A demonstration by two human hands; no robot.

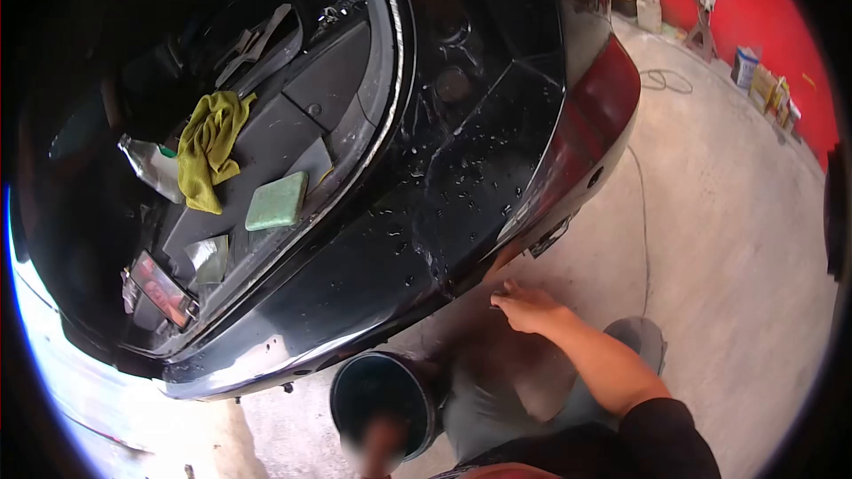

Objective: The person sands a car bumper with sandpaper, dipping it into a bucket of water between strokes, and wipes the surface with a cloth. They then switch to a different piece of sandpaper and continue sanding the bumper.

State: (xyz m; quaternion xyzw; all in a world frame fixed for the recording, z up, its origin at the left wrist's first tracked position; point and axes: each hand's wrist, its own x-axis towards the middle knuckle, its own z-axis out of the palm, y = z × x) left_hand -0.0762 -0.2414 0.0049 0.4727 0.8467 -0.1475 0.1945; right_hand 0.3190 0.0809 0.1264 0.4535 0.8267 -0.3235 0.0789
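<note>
My right hand (525, 308) is closed beside the lower edge of a wet black car panel (444, 195), its fingers curled in. A small dark bit shows at the fingertips, too small to name. My left hand (382, 445) is a blur over the mouth of a dark bucket (337, 404); its fingers cannot be made out. Water drops and a wet streak lie on the panel. On the black trim inside the car opening rest a green block (277, 201), a yellow-green cloth (209, 146) and a phone-like object (163, 288) with a lit picture.
A clear plastic bottle (153, 167) lies beside the cloth, and a thin grey sheet (209, 259) near the block. A cable (644, 231) runs over the concrete floor. A jack stand (699, 31) and several containers (768, 89) line the red wall (772, 27).
</note>
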